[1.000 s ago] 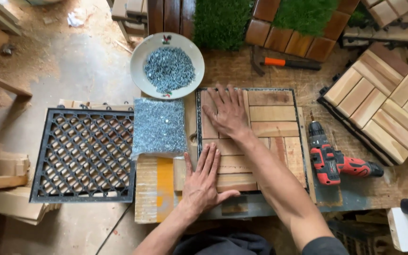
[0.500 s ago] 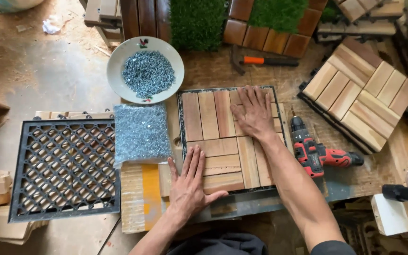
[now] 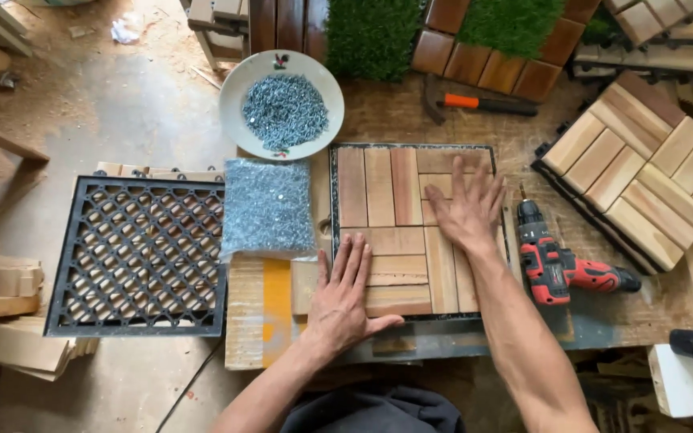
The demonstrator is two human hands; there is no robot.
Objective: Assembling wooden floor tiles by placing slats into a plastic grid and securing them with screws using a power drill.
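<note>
1. Wooden slats make up the square deck tile (image 3: 395, 232) lying flat on the bench straight ahead of the person; both hands rest on it, so it sits directly under them rather than off to a side.
2. Nearest, the left hand (image 3: 345, 301) lies palm down, fingers spread wide, on the tile's near-left corner, holding nothing; its fingers point away, across the near slats, which run left to right.
3. Farther and to the right, the right hand (image 3: 465, 210) is also flat and splayed, gripping nothing, pressing on the far-right quarter.
4. Just right of the tile lies a red cordless drill (image 3: 559, 261), close beside the right forearm; the right hand is clearly the nearer one to it.
5. Left of the tile sits a clear bag of small screws (image 3: 266, 210), and beyond it a white plate (image 3: 238, 92) heaped with what look like the same screws, though they are too small to tell.
6. Farther left lies a black plastic grid base (image 3: 134, 256); a hammer (image 3: 483, 103) rests at the far edge.
</note>
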